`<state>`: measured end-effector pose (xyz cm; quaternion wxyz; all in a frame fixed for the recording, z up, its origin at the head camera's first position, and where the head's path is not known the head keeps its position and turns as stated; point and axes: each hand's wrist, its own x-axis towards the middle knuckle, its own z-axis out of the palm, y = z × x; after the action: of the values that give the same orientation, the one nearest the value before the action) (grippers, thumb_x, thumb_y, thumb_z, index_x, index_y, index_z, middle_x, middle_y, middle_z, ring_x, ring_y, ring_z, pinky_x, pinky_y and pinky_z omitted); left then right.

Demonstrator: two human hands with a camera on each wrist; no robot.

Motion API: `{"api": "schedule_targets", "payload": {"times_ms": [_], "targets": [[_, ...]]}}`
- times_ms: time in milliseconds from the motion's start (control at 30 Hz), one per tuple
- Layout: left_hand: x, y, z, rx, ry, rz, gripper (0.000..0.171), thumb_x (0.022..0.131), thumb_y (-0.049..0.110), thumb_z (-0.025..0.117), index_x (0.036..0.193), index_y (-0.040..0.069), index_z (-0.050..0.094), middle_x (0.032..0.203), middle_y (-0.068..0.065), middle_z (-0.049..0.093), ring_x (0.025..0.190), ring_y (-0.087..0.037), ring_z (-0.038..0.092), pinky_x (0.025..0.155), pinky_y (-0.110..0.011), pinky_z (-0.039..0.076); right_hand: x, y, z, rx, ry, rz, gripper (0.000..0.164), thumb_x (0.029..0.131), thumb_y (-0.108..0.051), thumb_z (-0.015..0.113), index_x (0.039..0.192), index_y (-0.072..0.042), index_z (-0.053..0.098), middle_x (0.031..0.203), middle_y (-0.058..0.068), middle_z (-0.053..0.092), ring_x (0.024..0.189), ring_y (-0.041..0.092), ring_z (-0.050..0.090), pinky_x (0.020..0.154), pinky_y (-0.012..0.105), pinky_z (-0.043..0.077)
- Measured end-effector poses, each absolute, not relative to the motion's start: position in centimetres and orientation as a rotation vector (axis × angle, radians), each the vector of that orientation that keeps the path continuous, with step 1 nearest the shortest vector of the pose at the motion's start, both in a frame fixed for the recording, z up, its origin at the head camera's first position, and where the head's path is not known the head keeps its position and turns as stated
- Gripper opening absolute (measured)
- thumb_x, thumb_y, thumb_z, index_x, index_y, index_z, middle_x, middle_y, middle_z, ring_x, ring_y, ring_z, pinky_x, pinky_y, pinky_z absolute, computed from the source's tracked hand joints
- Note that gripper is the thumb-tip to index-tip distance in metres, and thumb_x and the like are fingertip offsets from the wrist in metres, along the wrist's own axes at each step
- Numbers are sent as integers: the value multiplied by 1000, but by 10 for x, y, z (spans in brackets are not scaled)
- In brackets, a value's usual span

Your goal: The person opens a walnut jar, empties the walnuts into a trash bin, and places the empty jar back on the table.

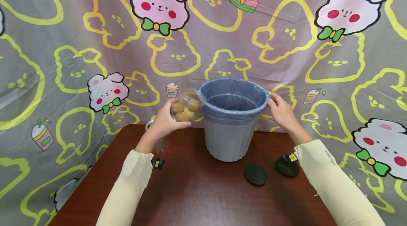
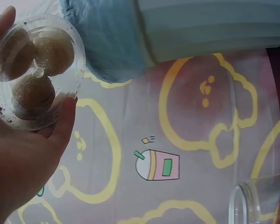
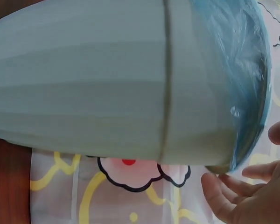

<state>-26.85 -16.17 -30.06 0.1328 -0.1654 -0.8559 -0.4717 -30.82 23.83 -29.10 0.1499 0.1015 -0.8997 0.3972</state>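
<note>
My left hand (image 1: 165, 120) grips a clear plastic jar (image 1: 198, 95), tilted with its mouth toward the bin. Several round brown lumps (image 1: 185, 110) lie inside; through the jar's base they show in the left wrist view, over the palm of the left hand (image 2: 32, 154). A light grey trash can (image 1: 229, 141) stands upright on the table, lined with a blue plastic bag (image 1: 236, 93) folded over its rim. My right hand (image 1: 281, 113) is at the can's right rim, its relaxed fingertips right at the edge; in the right wrist view its thumb stays apart from the bag.
Two round black lids (image 1: 255, 174) (image 1: 287, 166) lie on the dark red table (image 1: 203, 197), in front and to the right of the can. Another clear container (image 1: 161, 145) stands behind my left wrist, partly hidden. A patterned curtain (image 1: 203, 42) hangs close behind the table.
</note>
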Motion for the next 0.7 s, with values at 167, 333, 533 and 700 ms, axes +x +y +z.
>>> {"api": "schedule_targets", "payload": {"times_ms": [167, 333, 533, 700], "targets": [[-273, -160, -291, -502, -2494, -1323, 95, 64, 34, 87, 140, 9, 34, 121, -10, 54, 103, -25, 53, 88, -41, 43, -308, 231, -288, 286, -2653, 1116, 61, 101, -39, 29, 149, -2, 22, 144, 25, 35, 131, 42, 33, 103, 54, 29], [-277, -157, -281, -480, -2543, -1300, 98, 63, 37, 86, 142, 11, 32, 128, -10, 49, 107, -24, 52, 89, -41, 43, -310, 225, -289, 270, -2663, 1098, 64, 101, -42, 28, 148, -1, 22, 143, 27, 36, 131, 42, 32, 103, 54, 28], [-279, -153, -267, -476, -2580, -1226, 102, 64, 38, 86, 143, 9, 30, 124, -10, 51, 102, -25, 52, 86, -41, 44, -311, 223, -289, 240, -2679, 1097, 66, 100, -42, 29, 149, 1, 19, 144, 28, 33, 132, 42, 30, 104, 54, 27], [-282, -151, -257, -478, -2619, -1197, 106, 63, 43, 85, 145, 9, 27, 123, -10, 50, 103, -25, 52, 86, -41, 45, -310, 222, -287, 235, -2684, 1106, 65, 100, -40, 30, 149, 1, 18, 145, 27, 32, 133, 42, 28, 104, 55, 26]]}}
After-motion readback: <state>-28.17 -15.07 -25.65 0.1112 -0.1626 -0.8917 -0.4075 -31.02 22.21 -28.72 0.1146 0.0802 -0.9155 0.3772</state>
